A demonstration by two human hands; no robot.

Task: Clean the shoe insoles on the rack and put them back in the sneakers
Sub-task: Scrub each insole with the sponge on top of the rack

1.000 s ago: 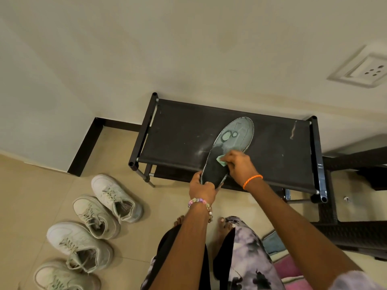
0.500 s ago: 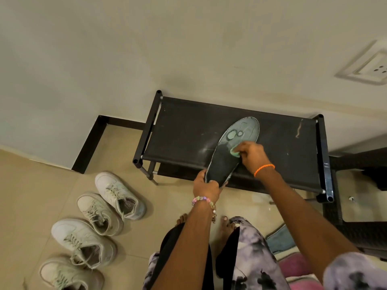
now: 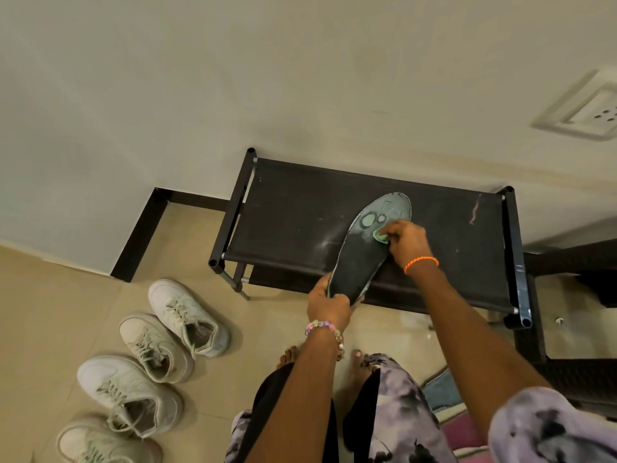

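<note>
A dark insole lay slantwise on the top shelf of a black shoe rack, its toe end pointing toward the wall and its heel end sticking out past the rack's front edge. The left hand gripped that heel end, thumb on the upper face and the other fingers curled underneath, so the insole's whole length ran away from the fingers toward the wall. The right hand pinched a small pale green cloth between thumb and bunched fingertips and pressed it on the insole's upper face, roughly at the ball of the foot. Just beyond those fingertips, toward the toe, the insole's surface was paler, with two round greenish marks. A beaded bracelet circled the left wrist and an orange band the right.

On the tiled floor, well to the left of the left hand's fingers, four white sneakers stood in a slanting row, openings up, the nearest just beside the rack's front left leg. A wall socket sat on the wall far beyond the right hand's fingers, to the right.
</note>
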